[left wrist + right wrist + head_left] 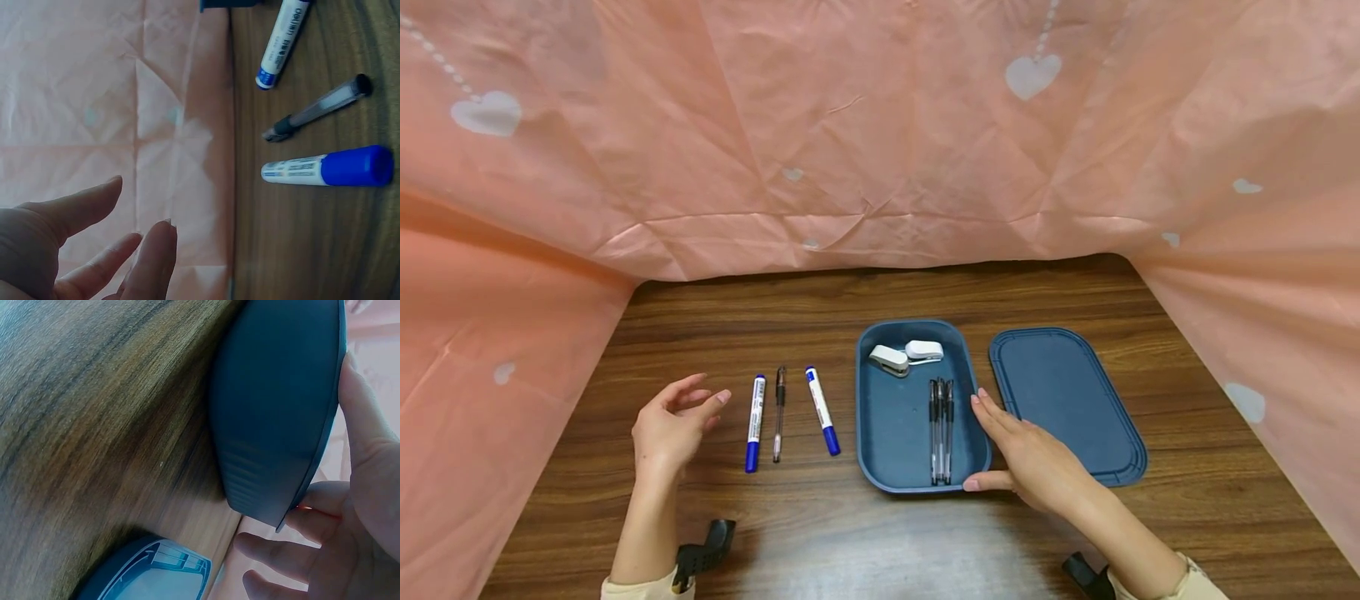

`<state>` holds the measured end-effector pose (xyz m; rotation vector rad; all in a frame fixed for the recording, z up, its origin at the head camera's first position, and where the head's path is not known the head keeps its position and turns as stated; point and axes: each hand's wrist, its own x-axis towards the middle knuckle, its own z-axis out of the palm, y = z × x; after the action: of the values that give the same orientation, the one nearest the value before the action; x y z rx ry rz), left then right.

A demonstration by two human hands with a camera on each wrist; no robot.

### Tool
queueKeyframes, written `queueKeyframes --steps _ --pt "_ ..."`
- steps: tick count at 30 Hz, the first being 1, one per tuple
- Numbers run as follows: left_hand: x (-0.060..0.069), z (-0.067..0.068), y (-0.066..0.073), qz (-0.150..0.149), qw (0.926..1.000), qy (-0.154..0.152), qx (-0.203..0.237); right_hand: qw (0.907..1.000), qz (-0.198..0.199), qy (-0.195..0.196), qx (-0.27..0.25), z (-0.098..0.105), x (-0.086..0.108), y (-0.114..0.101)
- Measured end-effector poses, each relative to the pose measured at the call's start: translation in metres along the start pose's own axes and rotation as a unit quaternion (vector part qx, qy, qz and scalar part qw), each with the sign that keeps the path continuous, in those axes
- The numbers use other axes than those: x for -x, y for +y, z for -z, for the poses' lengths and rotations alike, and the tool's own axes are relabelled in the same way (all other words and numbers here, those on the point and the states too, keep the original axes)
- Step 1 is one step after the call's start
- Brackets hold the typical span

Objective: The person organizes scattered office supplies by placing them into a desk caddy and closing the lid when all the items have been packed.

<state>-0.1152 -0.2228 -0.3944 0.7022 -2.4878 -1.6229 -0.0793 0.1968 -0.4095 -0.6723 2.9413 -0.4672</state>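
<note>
Head view shows a blue box [887, 429] on the table [805, 521], with two white staplers [890, 360] toward its far end and three black-capped pens [941, 433] along its right side. Left of the box lie two blue-capped markers [823, 411] with a loose pen [778, 414] between them; right of it lies a flat blue lid [1067, 400].

The step in hand looks like filling the box, partly done, with the left hand [672, 429] near the marker farthest from the box. Lifting that marker would call for the hand to move toward the box, lower, and bring thumb and fingers together.

For now its thumb and fingers are apart, loosely bent, holding nothing. The right hand [1033, 458] is spread at the box's near right corner, thumb on the near rim, fingers against the right one, probably steadying it.
</note>
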Motion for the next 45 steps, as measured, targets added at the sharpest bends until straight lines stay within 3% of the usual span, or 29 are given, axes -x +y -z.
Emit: queueKeyframes --steps 3,11,15,22,28,45 --pt "-0.002 -0.004 -0.007 0.004 1.0000 0.003 -0.002 1.0000 -0.001 0.000 0.001 0.000 0.000 0.000" --pt "-0.009 -0.019 -0.030 -0.001 0.9977 -0.011 -0.067 1.0000 0.001 0.003 -0.003 0.000 0.001 -0.001" --pt "-0.011 -0.026 -0.038 0.000 0.9973 -0.008 -0.072 1.0000 0.004 0.006 -0.004 0.000 0.001 -0.001" --pt "-0.009 -0.034 -0.040 -0.002 0.9943 0.001 -0.107 1.0000 0.001 0.004 -0.005 -0.001 0.001 0.000" --pt "-0.009 -0.039 -0.044 0.007 0.9939 -0.005 -0.110 1.0000 0.000 0.004 -0.006 -0.001 0.001 0.000" --pt "-0.012 -0.050 -0.047 -0.013 0.9892 -0.005 -0.146 1.0000 -0.001 0.002 -0.005 0.001 0.000 -0.001"
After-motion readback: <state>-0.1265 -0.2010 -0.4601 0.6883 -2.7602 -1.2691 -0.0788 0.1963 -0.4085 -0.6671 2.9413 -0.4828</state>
